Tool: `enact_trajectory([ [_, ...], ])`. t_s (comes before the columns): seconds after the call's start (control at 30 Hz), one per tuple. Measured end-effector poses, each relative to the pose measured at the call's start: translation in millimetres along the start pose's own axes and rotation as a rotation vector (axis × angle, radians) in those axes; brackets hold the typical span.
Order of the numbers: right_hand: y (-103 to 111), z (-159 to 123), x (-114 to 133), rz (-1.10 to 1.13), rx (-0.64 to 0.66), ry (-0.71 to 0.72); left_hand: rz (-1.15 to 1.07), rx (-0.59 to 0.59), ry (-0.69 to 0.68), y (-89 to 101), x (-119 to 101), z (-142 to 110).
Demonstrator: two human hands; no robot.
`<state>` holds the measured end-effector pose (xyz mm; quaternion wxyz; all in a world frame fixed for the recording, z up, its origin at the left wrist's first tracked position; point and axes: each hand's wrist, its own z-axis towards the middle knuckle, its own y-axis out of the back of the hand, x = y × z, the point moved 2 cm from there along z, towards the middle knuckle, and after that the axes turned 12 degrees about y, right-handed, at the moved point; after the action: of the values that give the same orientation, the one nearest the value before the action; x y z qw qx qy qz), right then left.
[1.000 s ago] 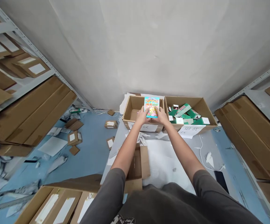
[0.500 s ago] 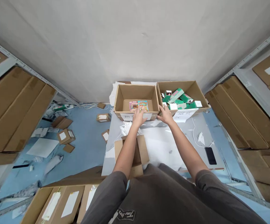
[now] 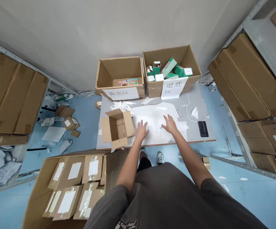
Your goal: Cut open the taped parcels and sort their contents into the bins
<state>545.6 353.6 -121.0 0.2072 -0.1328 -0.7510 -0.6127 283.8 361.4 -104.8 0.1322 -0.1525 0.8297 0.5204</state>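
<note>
Both hands are empty over the white sheet (image 3: pixel 157 111) on the table. My left hand (image 3: pixel 141 131) has its fingers spread, just right of an opened small carton (image 3: pixel 106 130) with its flaps out. My right hand (image 3: pixel 169 124) is also spread, over the right part of the sheet. Behind them stands a cardboard box (image 3: pixel 109 71) with a handwritten paper label; a pink packet (image 3: pixel 122 83) and a blue colourful packet (image 3: pixel 132 82) lie inside. Beside it, a second labelled box (image 3: pixel 155 92) holds several green-and-white boxes (image 3: pixel 169 66).
A black phone (image 3: pixel 203 128) and a white cable (image 3: pixel 187 109) lie at the table's right. At lower left, a large carton (image 3: pixel 34 190) holds several taped parcels (image 3: pixel 66 202). Shelves with long cartons (image 3: pixel 245 82) flank both sides. Small boxes and wrapping litter the floor.
The blue packet, earlier held in both hands, now lies in the left box. Both hands have let go and drawn back toward me over the table. The view has tilted downward.
</note>
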Motion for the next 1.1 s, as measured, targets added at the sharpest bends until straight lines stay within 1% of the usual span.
enact_trajectory([
  [0.07,-26,-29,-15,0.015,0.047,-0.058,0.020,0.050,0.073,-27.4,12,-8],
  [0.13,-52,-55,-31,0.017,0.085,-0.147,0.051,0.065,0.164,-49.6,27,-8],
  [0.23,-86,-84,-53,-0.035,0.079,-0.288,0.087,0.022,0.300,-76.9,49,2],
  [0.3,-103,-98,-64,-0.088,0.051,-0.347,0.106,0.001,0.364,-92.5,62,8],
  [0.4,-122,-108,-71,-0.161,0.039,-0.384,0.139,-0.031,0.387,-110.2,75,14],
  [0.5,-134,-106,-70,-0.227,0.055,-0.389,0.147,-0.060,0.359,-119.7,80,14],
  [0.57,-138,-101,-67,-0.240,0.080,-0.391,0.130,-0.025,0.335,-122.9,78,13],
  [0.63,-135,-96,-62,-0.228,0.089,-0.395,0.098,0.038,0.308,-123.2,71,9],
  [0.7,-123,-92,-54,-0.217,0.044,-0.388,0.057,0.078,0.263,-118.5,60,1],
  [0.73,-115,-91,-47,-0.217,-0.001,-0.378,0.033,0.075,0.228,-113.7,53,-5],
  [0.83,-82,-87,-16,-0.203,-0.185,-0.295,-0.068,0.005,0.110,-89.0,33,-29],
  [0.9,-61,-82,16,-0.143,-0.314,-0.187,-0.167,-0.053,0.055,-66.2,23,-47],
  [0.97,-45,-74,57,-0.028,-0.432,-0.031,-0.275,-0.131,0.007,-40.2,21,-64],
  [1.03,-36,-62,102,0.104,-0.508,0.158,-0.355,-0.222,-0.048,-13.1,27,-76],
  [1.1,-34,-47,149,0.193,-0.519,0.351,-0.391,-0.309,-0.108,13.8,43,-85],
])
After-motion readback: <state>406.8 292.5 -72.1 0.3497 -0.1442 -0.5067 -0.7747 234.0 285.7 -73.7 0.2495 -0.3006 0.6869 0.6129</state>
